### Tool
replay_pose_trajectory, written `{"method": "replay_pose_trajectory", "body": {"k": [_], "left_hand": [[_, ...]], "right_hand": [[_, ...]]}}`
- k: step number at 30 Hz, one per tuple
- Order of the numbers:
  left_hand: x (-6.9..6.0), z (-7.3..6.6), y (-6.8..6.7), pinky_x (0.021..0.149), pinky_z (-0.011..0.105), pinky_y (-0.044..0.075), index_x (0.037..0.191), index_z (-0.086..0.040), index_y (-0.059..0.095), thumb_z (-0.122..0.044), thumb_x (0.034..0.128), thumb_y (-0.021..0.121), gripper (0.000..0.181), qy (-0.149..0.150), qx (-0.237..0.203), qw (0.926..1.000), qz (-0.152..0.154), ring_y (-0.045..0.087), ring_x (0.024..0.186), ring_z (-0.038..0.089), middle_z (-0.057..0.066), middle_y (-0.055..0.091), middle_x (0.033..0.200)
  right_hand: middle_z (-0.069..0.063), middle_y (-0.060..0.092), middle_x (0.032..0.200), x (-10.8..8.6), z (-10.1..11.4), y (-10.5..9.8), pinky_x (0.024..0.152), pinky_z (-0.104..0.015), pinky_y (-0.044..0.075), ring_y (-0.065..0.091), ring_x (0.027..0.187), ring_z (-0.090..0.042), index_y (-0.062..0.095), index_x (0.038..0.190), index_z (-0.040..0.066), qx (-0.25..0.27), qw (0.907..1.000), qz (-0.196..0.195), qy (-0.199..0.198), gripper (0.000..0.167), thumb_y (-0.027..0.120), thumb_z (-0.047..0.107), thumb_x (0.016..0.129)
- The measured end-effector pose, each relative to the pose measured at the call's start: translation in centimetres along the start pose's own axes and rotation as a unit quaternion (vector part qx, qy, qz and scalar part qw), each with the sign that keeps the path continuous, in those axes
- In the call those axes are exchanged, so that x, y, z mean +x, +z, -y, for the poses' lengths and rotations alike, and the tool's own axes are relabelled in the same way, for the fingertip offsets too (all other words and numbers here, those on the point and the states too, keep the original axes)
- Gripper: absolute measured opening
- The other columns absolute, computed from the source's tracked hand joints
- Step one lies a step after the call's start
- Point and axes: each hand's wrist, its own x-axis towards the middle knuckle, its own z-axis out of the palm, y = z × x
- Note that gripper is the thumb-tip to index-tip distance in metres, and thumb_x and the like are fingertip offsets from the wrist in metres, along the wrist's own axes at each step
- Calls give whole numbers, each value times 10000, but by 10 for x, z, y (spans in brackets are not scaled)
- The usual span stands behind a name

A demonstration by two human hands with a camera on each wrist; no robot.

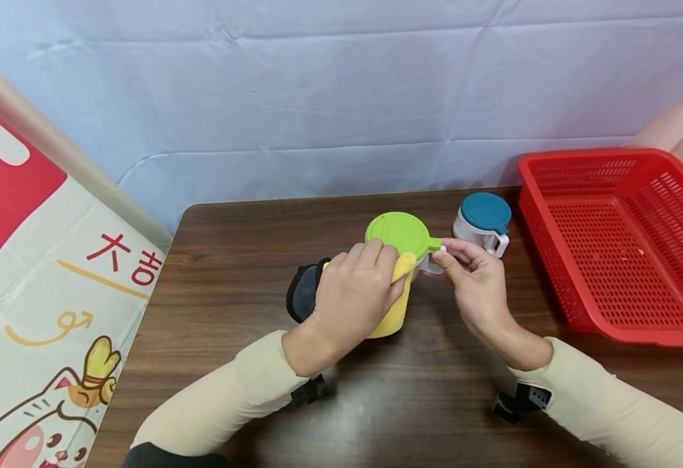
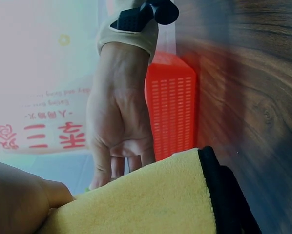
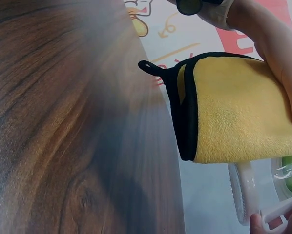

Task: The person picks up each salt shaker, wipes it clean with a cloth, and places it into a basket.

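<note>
A jar with a bright green lid (image 1: pixel 399 232) and a side handle stands near the middle of the table. My left hand (image 1: pixel 353 292) grips a folded yellow cloth (image 1: pixel 397 315) with a dark grey reverse and black edging, held against the jar's near side. The thumb and fingers of my right hand (image 1: pixel 482 286) pinch the jar's handle by the lid tab. In the right wrist view the cloth (image 3: pixel 239 112) covers much of the jar, while its pale handle (image 3: pixel 278 208) shows below. The left wrist view has the right hand (image 2: pixel 121 117) beyond the cloth (image 2: pixel 136 200).
A second jar with a blue lid (image 1: pixel 485 211) and white handle stands behind my right hand. To its right is a red perforated plastic basket (image 1: pixel 575 286). The brown wooden table (image 1: pixel 236 260) meets a pale blue cloth backdrop (image 1: pixel 318 97); a printed sheet hangs at left.
</note>
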Motion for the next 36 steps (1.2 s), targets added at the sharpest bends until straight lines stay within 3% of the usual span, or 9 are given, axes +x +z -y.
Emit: {"method": "replay_pose_trajectory", "body": {"k": [8, 19, 36], "left_hand": [[1, 4, -1, 473, 276, 430, 904, -75, 676, -266, 965, 673, 201, 3, -66, 10000, 57, 548, 590, 162, 28, 594, 768], [4, 10, -6, 483, 280, 447, 893, -73, 671, -226, 939, 691, 161, -9, -162, 9999, 6, 541, 591, 165, 31, 579, 765], [-1, 13, -10, 487, 270, 440, 878, -64, 653, -222, 924, 718, 176, -12, -169, 9998, 130, 509, 580, 168, 41, 560, 746]], "right_hand": [[9, 761, 937, 3, 0, -3, 715, -300, 602, 717, 824, -106, 747, 1035, 91, 232, 9997, 8, -79, 162, 722, -15, 915], [-3, 759, 925, 5, 7, -3, 714, -315, 605, 717, 821, -98, 742, 1029, 76, 478, 9988, -22, -119, 250, 639, -129, 928], [9, 756, 939, 1, 6, -3, 724, -308, 602, 716, 830, -99, 732, 1064, 58, 315, 9995, -27, -67, 241, 649, -120, 925]]}}
